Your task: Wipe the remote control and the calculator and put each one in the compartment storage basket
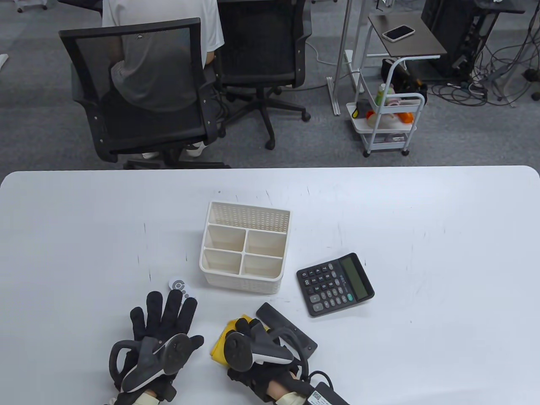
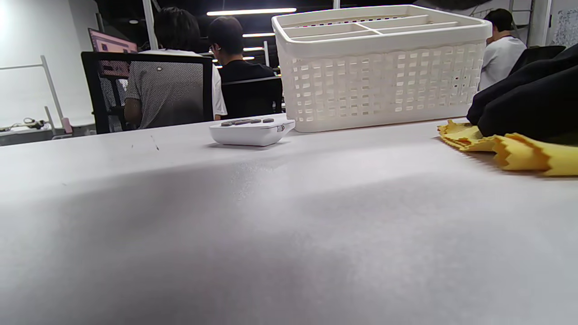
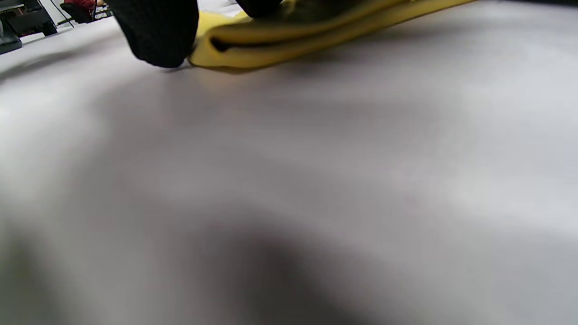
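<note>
Open office: mesh swivel chairs (image 1: 139,88), monitor (image 2: 110,45), floor cables (image 1: 485,84).

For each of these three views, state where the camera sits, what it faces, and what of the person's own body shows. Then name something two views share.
Table view: overhead, looking down at the table; left hand and right hand show.
Left wrist view: low on the tabletop, facing the basket and white remote control; none of its own hand shows.
Right wrist view: tabletop level; a gloved fingertip shows.
Shared: all three show the yellow cloth.

Perforated plastic basket (image 1: 244,253); yellow cloth (image 1: 221,344); matt table (image 1: 422,232).
</note>
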